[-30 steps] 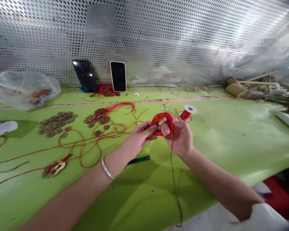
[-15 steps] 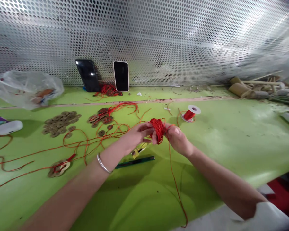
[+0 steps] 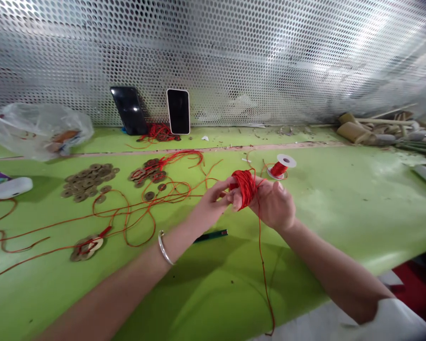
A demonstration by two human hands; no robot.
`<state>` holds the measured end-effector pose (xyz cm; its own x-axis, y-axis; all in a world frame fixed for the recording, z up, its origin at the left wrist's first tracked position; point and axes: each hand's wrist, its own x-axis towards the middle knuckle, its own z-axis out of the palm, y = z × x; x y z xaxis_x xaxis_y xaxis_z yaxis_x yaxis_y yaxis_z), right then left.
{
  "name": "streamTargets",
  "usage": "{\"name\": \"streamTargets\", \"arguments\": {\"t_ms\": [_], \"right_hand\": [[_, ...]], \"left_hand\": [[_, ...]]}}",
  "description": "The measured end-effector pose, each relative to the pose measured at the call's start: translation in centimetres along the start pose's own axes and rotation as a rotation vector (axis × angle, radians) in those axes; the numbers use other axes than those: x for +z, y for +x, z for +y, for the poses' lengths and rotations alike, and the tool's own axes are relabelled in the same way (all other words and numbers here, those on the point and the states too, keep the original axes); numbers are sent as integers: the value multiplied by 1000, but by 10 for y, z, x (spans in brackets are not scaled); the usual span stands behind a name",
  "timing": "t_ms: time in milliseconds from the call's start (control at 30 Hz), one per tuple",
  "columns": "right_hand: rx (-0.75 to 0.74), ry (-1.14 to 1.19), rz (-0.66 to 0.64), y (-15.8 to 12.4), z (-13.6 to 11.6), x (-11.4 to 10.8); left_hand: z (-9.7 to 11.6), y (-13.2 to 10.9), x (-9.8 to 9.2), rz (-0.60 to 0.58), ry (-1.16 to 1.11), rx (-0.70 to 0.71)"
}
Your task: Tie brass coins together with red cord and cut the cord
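My left hand (image 3: 218,196) grips a thick wound bundle of red cord (image 3: 245,187), fingers inside and around its left side. Against the bundle's right side is my right hand (image 3: 277,203), fingers curled at a strand and thumb raised; part of its grip is hidden. One loose cord end (image 3: 262,265) hangs from the bundle past the table's front edge. Left of my hands, long red cords (image 3: 128,218) trail across the green table (image 3: 341,213). A cluster of coins tied with red cord (image 3: 87,247) lies among them.
Loose holed coins (image 3: 88,182) and red-tied coins (image 3: 147,171) lie left. A cord spool (image 3: 279,168) stands right, beyond my hands. Two phones (image 3: 179,111) lean on the perforated metal wall (image 3: 234,57). A dark green strip (image 3: 213,235) lies under my left arm; a plastic bag (image 3: 39,130) sits far left.
Both hands and the cord bundle have shifted right. My right hand has turned more palm-up, its thumb lifting away from the bundle. My left arm now covers the yellow cutter.
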<state>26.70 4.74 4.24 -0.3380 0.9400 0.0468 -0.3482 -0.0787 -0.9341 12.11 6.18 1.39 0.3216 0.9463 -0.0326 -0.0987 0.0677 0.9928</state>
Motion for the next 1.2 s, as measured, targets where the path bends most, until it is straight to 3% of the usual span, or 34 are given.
{"name": "streamTargets", "arguments": {"t_ms": [167,267,400,600,700,833,933,1067,1200], "right_hand": [[60,35,-5,1,-7,-4],[16,29,93,2,-17,-13],[-63,-6,219,3,-28,-26],[-104,24,204,6,-31,-30],[-164,86,173,10,-31,-34],[-206,43,244,15,-30,-39],[-202,0,265,19,-26,-39],[-160,-10,203,22,-18,-34],[-41,-59,-23,22,-4,-29]], "left_hand": [[8,2,-9,-31,136,32],[10,6,-20,-46,255,85],[-7,13,-18,-43,510,271],[-20,15,6,-317,703,405],[-9,10,2,-302,771,343],[16,7,-16,-193,794,326],[35,6,-27,-126,867,438],[51,3,-33,-131,1055,683],[64,-1,-36,-102,1163,814]]}}
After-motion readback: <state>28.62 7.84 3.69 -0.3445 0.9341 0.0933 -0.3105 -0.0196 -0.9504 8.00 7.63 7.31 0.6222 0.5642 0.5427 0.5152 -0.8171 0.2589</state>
